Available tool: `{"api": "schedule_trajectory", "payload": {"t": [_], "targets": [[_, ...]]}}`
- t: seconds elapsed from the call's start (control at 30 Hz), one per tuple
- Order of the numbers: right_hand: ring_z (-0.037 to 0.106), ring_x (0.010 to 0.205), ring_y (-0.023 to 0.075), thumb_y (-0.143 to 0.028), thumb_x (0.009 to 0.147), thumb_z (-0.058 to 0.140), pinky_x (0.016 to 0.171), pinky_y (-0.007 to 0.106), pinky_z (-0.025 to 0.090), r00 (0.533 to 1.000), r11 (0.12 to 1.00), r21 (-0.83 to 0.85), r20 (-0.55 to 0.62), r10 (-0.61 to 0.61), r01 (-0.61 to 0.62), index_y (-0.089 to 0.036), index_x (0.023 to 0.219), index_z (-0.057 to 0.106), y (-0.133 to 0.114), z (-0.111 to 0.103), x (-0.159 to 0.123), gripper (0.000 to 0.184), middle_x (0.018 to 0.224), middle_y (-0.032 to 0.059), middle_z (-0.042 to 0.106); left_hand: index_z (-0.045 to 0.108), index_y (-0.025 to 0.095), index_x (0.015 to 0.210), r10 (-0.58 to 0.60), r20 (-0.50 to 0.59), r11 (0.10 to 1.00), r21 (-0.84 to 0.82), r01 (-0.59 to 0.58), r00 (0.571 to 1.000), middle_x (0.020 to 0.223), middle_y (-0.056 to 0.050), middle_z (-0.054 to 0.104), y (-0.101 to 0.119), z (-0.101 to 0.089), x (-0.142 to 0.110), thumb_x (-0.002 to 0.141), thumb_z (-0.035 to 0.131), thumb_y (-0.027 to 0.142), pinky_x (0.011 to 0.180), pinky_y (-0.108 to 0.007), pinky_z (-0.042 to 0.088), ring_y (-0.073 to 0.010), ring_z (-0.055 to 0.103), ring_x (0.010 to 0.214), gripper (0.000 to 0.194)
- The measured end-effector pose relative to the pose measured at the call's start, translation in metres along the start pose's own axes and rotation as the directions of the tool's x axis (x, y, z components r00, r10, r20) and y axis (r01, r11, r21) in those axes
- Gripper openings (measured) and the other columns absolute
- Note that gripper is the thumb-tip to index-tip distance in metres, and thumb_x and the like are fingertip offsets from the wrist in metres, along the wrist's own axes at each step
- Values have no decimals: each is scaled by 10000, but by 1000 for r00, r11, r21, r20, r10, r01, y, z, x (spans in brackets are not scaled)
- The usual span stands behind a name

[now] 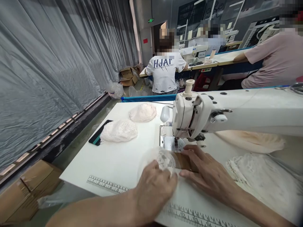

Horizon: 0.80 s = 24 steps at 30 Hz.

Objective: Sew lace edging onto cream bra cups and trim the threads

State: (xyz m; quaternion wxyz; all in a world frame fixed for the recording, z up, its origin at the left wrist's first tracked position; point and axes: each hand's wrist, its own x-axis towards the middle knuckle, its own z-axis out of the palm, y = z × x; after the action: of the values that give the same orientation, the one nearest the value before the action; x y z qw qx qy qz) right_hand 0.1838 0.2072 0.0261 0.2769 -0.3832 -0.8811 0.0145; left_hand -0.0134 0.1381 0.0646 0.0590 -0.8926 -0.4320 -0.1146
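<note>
My left hand (pixel 155 187) rests on a piece of white lace fabric (pixel 163 157) lying on the white table (pixel 123 154), its fingers curled and pressing the lace down. Fingers of my right hand (pixel 205 171) lie flat on a brown piece (pixel 183 160) joined to the lace, just in front of the needle area (pixel 176 143) of the white sewing machine (pixel 236 110). Both hands touch the fabric side by side, below the machine head.
Two lace piles (pixel 119 130) (pixel 143 112) lie further back on the table, one over a dark flat object (pixel 98 135). More lace (pixel 265 176) sits at right. Printed rulers (pixel 106 185) mark the front edge. Cardboard boxes (pixel 26 189) stand at left. Other people work at tables behind.
</note>
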Motion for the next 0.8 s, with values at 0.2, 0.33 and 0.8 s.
{"api": "schedule_trajectory", "payload": {"t": [0.2, 0.33, 0.8], "targets": [[558, 685, 208, -519, 764, 563, 580, 358, 448, 964, 970, 112, 178, 195, -217, -196, 1003, 511, -28, 11, 8, 405, 1053, 121, 522, 634, 182, 994, -354, 253, 865, -278, 418, 900, 910, -43, 599, -57, 2, 35, 775, 641, 327, 801, -364, 367, -226, 534, 912, 263], [501, 705, 196, -361, 836, 466, 625, 337, 407, 952, 897, 364, 263, 160, -251, -201, 801, 509, -34, 12, 23, 170, 856, 64, 528, 621, 152, 710, -398, 339, 688, -504, 522, 852, 771, -10, 563, -66, -5, 31, 764, 629, 355, 726, -288, 374, -176, 528, 798, 211], [322, 587, 96, -531, 847, 515, 534, 237, 250, 697, 291, 694, 708, -111, -659, -167, 676, 476, -82, -69, -47, 404, 628, -40, 367, 649, 101, 873, -163, 666, -254, -741, 621, 728, 742, -11, 607, 30, -33, -65, 506, 846, 234, 632, -207, 398, -100, 520, 683, 437]]}}
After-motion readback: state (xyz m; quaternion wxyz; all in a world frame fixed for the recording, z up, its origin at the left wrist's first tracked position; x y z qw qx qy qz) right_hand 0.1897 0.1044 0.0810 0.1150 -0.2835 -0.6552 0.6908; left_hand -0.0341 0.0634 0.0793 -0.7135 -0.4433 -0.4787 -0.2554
